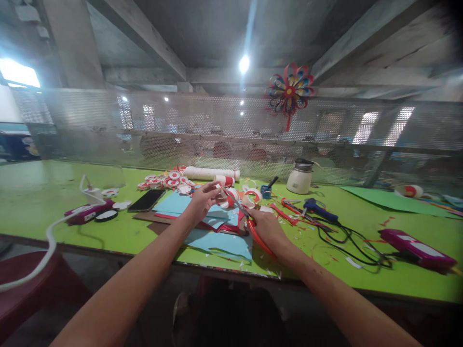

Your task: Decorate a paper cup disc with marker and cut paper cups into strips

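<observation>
My right hand [267, 226] is closed round the orange handles of a pair of scissors [257, 237], whose blades point up and left toward my left hand. A small white piece of paper [218, 186] is pinched in the fingertips of my left hand [205, 201], close to the blade tips. Whether the blades touch it I cannot tell. Just behind the hands are a red-and-white paper cup [224, 181] and cut red-and-white rings [252, 197]. Under them lie light blue sheets [220, 243] with red paper and brown card.
Red-and-white discs [173, 179] are heaped at the back, beside a long white stack of cups [210, 173]. A phone [146, 200] and power strip [90, 212] lie left. On the right are a blue glue gun [320, 209], cables, a cream jug [300, 177] and a purple power strip [417, 249].
</observation>
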Demonstrator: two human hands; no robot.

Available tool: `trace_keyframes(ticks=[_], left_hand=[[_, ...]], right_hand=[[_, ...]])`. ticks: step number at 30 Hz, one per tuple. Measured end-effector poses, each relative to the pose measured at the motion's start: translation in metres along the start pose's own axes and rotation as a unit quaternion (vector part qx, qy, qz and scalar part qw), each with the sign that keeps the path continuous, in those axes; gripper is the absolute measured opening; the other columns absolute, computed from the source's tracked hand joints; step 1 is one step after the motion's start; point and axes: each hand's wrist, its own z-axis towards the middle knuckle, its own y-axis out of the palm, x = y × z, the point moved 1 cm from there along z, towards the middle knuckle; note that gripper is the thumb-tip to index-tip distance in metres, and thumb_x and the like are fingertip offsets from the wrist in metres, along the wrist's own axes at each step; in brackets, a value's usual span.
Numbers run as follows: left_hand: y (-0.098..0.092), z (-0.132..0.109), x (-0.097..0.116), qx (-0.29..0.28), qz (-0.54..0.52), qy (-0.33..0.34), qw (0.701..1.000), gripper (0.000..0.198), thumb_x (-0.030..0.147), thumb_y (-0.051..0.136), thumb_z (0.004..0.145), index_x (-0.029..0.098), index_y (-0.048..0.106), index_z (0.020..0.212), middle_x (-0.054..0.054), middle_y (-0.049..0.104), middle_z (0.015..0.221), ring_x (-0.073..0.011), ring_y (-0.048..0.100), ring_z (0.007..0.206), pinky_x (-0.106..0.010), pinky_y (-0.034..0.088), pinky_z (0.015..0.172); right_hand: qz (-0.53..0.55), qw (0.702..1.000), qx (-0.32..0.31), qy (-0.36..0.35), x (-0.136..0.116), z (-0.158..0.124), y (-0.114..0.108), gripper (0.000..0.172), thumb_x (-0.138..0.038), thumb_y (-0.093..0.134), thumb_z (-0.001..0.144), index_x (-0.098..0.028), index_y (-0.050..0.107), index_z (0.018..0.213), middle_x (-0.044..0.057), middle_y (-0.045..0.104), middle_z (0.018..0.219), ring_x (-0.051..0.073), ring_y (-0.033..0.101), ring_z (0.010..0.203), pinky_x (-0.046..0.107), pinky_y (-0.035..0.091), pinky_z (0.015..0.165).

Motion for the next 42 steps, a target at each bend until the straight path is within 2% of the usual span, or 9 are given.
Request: trace_keyframes(ticks=[5,17,36,42], left_hand=[[-0.0023,0.0008,0.0010,-0.004,-0.009,-0.008,1.000,0.034,0.021,0.082,0.064,0.011,0.064,0.091,-0.007,0.068,0.076,-0.0211,0.068,0.070,-0.048,0.053,0.081],[-0.0044,0.0041,-0.0029,0.005,-0.001,-0.019,1.000,0.036,0.020,0.083,0.063,0.011,0.064,0.092,-0.007,0.069,0.079,-0.0221,0.068,0.073,-0.047,0.052,0.081],[-0.0042,0.0037,-0.0034,0.002,0.000,-0.022,1.000,0.037,0.018,0.084,0.060,0.011,0.063,0.090,-0.007,0.070,0.080,-0.0224,0.069,0.076,-0.046,0.054,0.079],[-0.0048,0.0042,-0.0037,-0.002,0.004,-0.010,1.000,0.039,0.017,0.083,0.060,0.011,0.064,0.093,-0.008,0.070,0.083,-0.0223,0.069,0.078,-0.045,0.054,0.078]], right_hand=[[-0.002,1.000,0.001,-0.002,0.0003,0.0007,0.0010,0.029,-0.017,0.048,0.087,-0.018,0.069,0.107,0.012,0.074,0.099,0.024,0.067,0.087,0.028,0.040,0.073],[0.014,1.000,-0.002,-0.008,0.0015,0.0003,0.0025,0.032,-0.018,0.048,0.089,-0.017,0.066,0.115,0.012,0.071,0.110,0.024,0.065,0.099,0.028,0.041,0.081],[-0.001,1.000,-0.014,0.006,0.0002,0.0001,0.0006,0.033,-0.016,0.047,0.087,-0.019,0.069,0.112,0.012,0.075,0.101,0.024,0.067,0.091,0.028,0.041,0.076],[-0.004,1.000,-0.006,-0.003,0.0010,0.0001,0.0018,0.031,-0.020,0.048,0.089,-0.019,0.067,0.114,0.011,0.073,0.108,0.024,0.066,0.095,0.028,0.041,0.077]])
